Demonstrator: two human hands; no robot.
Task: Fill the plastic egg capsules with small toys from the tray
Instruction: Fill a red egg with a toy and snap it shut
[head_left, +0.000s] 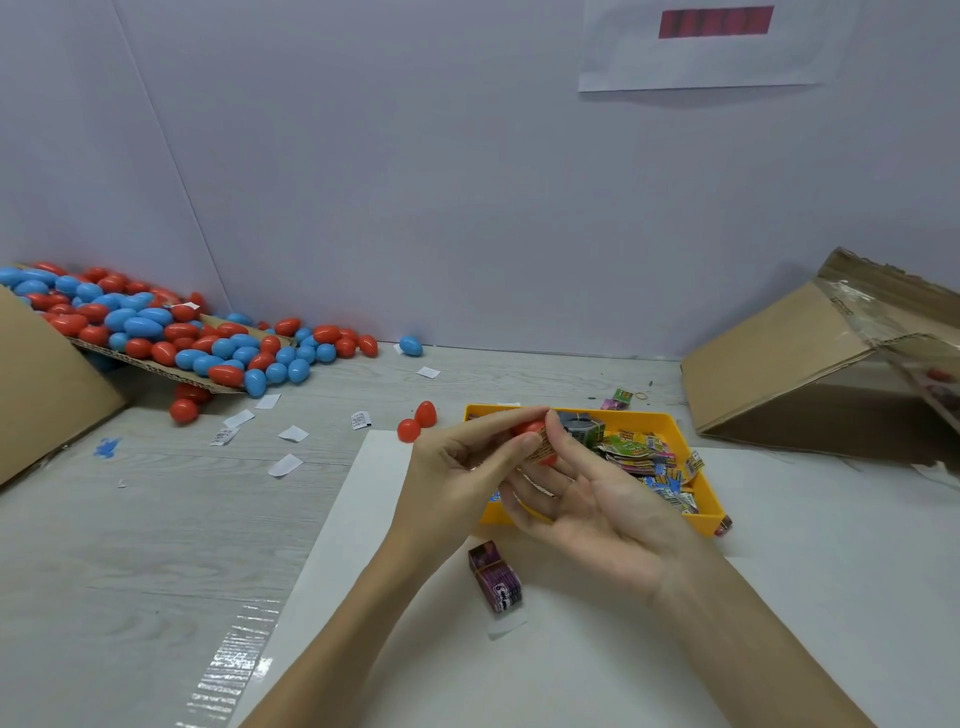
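My left hand (462, 467) pinches a red egg capsule half (531, 429) between thumb and fingertips, just over the near left corner of the yellow tray (680, 431). My right hand (582, 493) lies palm up beneath it, its thumb pressing a small printed toy packet (541, 448) against the capsule and more packets resting on its fingers. The tray holds several colourful toy packets (644, 457). Two red capsule halves (417, 422) sit on the table left of the tray.
A pile of red and blue eggs (171, 338) spills from a cardboard flap at the back left. A tipped cardboard box (800, 358) stands at the right. A purple packet bundle (493, 577) lies on the white sheet (363, 509). Paper slips (291, 434) are scattered about.
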